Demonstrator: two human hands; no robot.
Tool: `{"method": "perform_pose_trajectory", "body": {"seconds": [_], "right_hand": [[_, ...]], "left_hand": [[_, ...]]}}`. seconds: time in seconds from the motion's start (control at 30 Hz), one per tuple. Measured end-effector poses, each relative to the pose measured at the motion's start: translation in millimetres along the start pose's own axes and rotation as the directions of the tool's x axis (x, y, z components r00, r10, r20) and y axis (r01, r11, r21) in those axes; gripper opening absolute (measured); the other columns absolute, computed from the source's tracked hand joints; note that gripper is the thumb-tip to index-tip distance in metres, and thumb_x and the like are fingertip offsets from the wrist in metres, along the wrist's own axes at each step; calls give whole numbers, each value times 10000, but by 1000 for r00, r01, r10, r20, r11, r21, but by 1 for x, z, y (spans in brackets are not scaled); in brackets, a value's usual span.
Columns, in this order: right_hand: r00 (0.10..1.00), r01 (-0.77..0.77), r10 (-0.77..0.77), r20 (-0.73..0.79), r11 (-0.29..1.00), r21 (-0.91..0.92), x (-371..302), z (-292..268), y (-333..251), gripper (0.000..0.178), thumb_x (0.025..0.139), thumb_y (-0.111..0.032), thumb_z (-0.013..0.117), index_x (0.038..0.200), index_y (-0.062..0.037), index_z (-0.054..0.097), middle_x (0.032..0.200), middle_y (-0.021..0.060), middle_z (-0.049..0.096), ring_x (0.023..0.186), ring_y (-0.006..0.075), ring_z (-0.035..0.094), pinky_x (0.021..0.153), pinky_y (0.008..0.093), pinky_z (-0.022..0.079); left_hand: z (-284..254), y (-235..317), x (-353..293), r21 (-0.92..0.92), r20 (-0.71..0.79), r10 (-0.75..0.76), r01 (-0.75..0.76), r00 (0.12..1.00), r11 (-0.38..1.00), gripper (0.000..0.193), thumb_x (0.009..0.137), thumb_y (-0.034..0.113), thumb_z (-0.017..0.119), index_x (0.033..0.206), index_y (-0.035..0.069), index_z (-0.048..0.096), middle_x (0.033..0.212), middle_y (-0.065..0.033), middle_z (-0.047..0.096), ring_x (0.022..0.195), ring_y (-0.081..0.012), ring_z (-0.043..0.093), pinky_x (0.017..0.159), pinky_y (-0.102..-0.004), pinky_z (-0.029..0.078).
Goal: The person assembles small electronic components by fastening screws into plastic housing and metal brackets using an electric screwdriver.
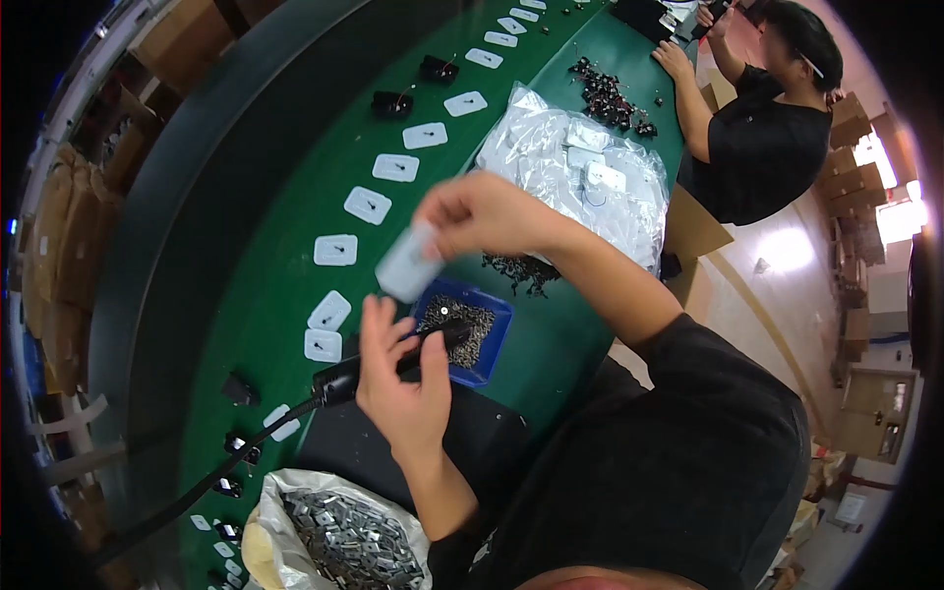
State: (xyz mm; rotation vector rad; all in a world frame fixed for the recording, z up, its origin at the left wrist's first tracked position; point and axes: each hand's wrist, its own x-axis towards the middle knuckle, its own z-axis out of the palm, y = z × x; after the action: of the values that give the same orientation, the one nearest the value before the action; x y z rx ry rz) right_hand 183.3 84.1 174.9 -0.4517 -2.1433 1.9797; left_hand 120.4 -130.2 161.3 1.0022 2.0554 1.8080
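Observation:
Between the fingers and thumb of my right hand [480,218] is a white rectangular plastic cover [405,267], slightly blurred, held above the bench. Below it, my left hand [405,391] has its fingers spread, palm toward the cover, apart from it. A black corded tool [339,383], apparently an electric screwdriver, passes behind the left hand, which partly hides it; its tip side reaches over a blue tray [499,346] of small metal screws [470,317]. Similar white covers [368,206], each with a small dark part on it, lie in a line on the green surface to the left.
A clear plastic bag [531,147] of white covers lies beyond my right arm, near piles of small black parts [610,98]. Nearer me are a black mat [364,442] and a sack of metal pieces [354,541]. A co-worker [767,128] works at the far right.

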Motion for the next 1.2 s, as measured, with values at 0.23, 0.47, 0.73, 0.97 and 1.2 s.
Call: {"method": "perform_pose_trajectory", "body": {"seconds": [0.23, 0.47, 0.73, 0.97, 1.2], "right_hand": [[970, -109, -115, -213, 581, -807, 99, -18, 72, 351, 766, -222, 744, 1067, -52, 681, 987, 165, 689, 878, 337, 664, 799, 396, 525], [695, -427, -266, -668, 596, -680, -71, -134, 55, 194, 785, -135, 631, 957, -95, 710, 916, 141, 699, 863, 333, 666, 751, 449, 521], [748, -592, -52, -662, 400, -700, -137, -177, 85, 358, 737, -218, 692, 1080, -116, 695, 1036, 154, 689, 976, 325, 655, 846, 422, 516], [711, -8, -557, -429, 604, -797, -152, -112, 34, 81, 770, -73, 697, 850, -65, 703, 918, 67, 705, 861, 244, 668, 750, 330, 523], [831, 556, -497, 249, 760, -337, -160, -14, 38, 143, 726, -8, 692, 864, -48, 695, 955, 66, 699, 901, 276, 669, 774, 374, 531]], "left_hand": [[-8, 4, -7, -88, 10, 88, -87, 996, 992, 337, 841, -37, 579, 1170, -110, 571, 1049, -204, 668, 881, -206, 663, 803, -285, 535], [26, 20, -23, -204, 237, 182, -134, 954, 970, 250, 801, -69, 585, 1045, -91, 633, 964, -178, 683, 788, -187, 666, 727, -265, 537], [61, 17, -40, -127, 492, 137, -85, 860, 988, 225, 799, -61, 614, 1020, -44, 655, 910, -128, 695, 733, -155, 662, 684, -251, 524], [61, 1, -88, -275, 526, -278, 470, 804, 839, 297, 943, 71, 542, 1212, -53, 564, 998, -149, 684, 764, -148, 659, 688, -256, 539], [71, 0, -105, -508, 498, -455, 674, 738, 536, 335, 977, 126, 505, 1247, -71, 514, 893, -123, 658, 622, -129, 616, 499, -221, 482]]}}
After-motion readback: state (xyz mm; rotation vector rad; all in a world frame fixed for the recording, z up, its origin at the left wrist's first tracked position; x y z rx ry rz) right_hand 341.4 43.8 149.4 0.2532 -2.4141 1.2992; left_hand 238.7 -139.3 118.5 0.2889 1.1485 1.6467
